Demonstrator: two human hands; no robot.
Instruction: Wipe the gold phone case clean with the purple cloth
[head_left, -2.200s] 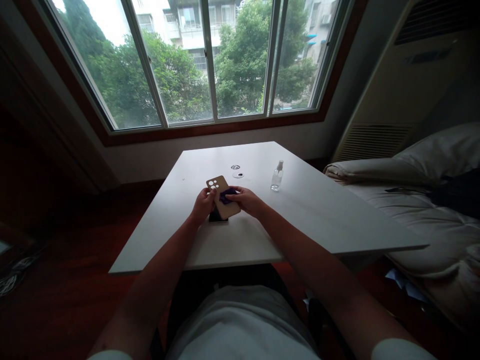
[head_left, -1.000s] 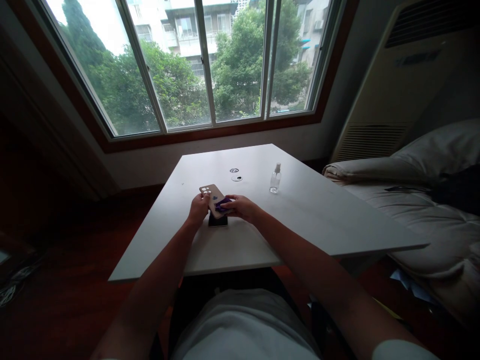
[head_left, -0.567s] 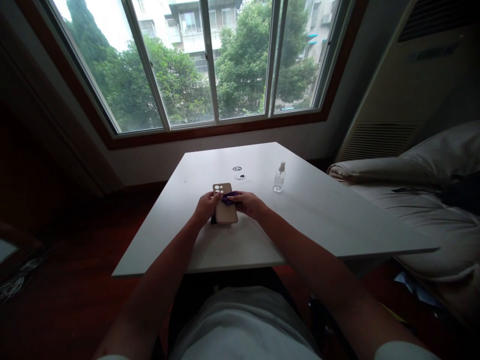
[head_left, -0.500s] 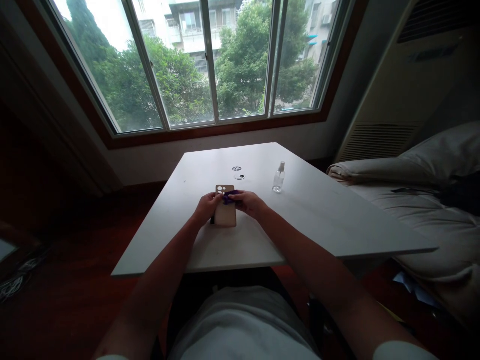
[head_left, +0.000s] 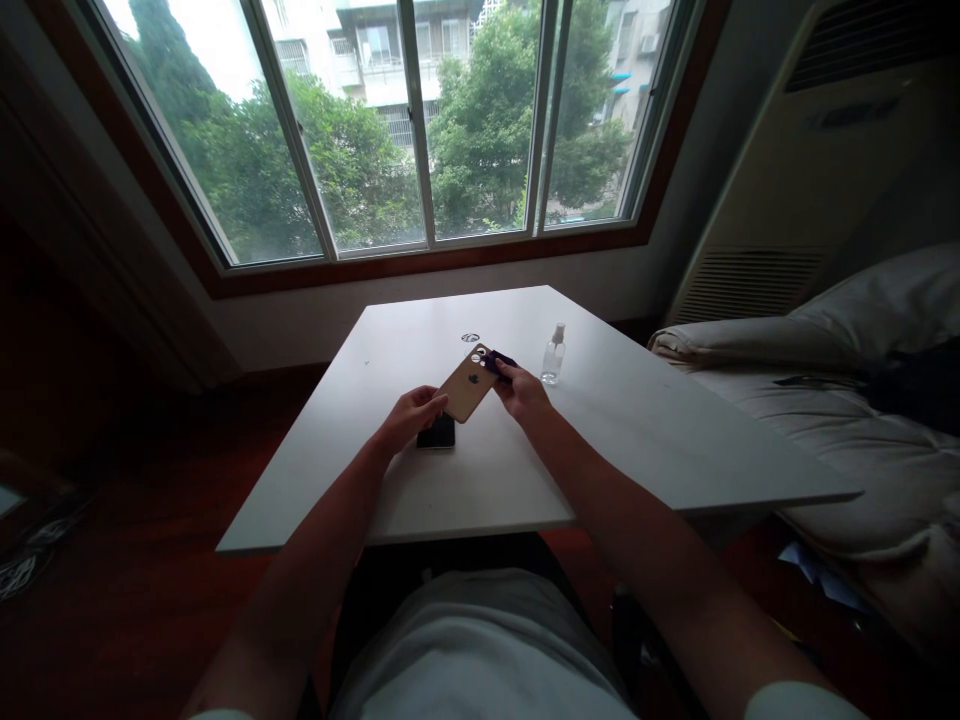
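Observation:
My left hand (head_left: pixel 411 416) pinches the near corner of a tan phone case (head_left: pixel 466 383) and holds it tilted above the white table (head_left: pixel 637 420). The case has round camera holes at its far end. My right hand (head_left: pixel 523 387) is closed on a small purple cloth (head_left: pixel 501 362) and presses it against the far end of the case. A dark phone (head_left: pixel 437 434) lies flat on the table just under my left hand.
A small clear spray bottle (head_left: pixel 553 353) stands right of my hands. A small round object (head_left: pixel 470 338) lies behind the case. A bed with pale bedding (head_left: pixel 840 400) runs along the right. A large window (head_left: pixel 420 120) fills the far wall.
The case has swung from upright over the phone to tilted toward the upper right, uncovering the phone. My right hand with the cloth has moved farther away, to the case's far end.

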